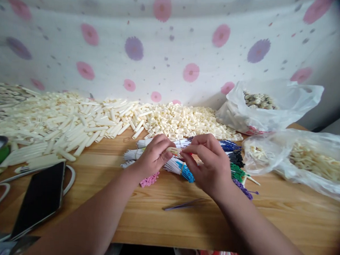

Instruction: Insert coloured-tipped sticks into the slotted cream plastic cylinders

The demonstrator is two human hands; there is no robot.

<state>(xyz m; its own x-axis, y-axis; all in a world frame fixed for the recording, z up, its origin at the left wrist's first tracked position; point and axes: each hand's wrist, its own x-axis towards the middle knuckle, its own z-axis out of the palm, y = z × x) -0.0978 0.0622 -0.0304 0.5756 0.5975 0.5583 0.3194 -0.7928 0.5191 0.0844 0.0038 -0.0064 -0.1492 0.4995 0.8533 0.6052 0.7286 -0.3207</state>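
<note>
My left hand [155, 156] is closed, its thumb and fingers round a short cream plastic pen part [173, 151]. At the right end of that part, my right hand [209, 164] makes a pinch. A little red shows by its fingertips, but what they grip is too small to make out. Under and around both hands lie bundles of thin white pen refills [172, 166] with coloured tips, among them blue tips [187, 173], pink tips [149, 179], green tips [237, 172] and purple tips [243, 189]. A rubber band binds the light-blue bundle. Metal tweezers [181, 206] lie nearer me.
Long cream pen barrels [83, 128] and short slotted cream parts [184, 120] are heaped along the back. Plastic bags of parts, an upper bag [293, 100] and a lower bag [281, 146], stand right. A phone [42, 197], white cable [70, 180] and green container [0, 157] lie left.
</note>
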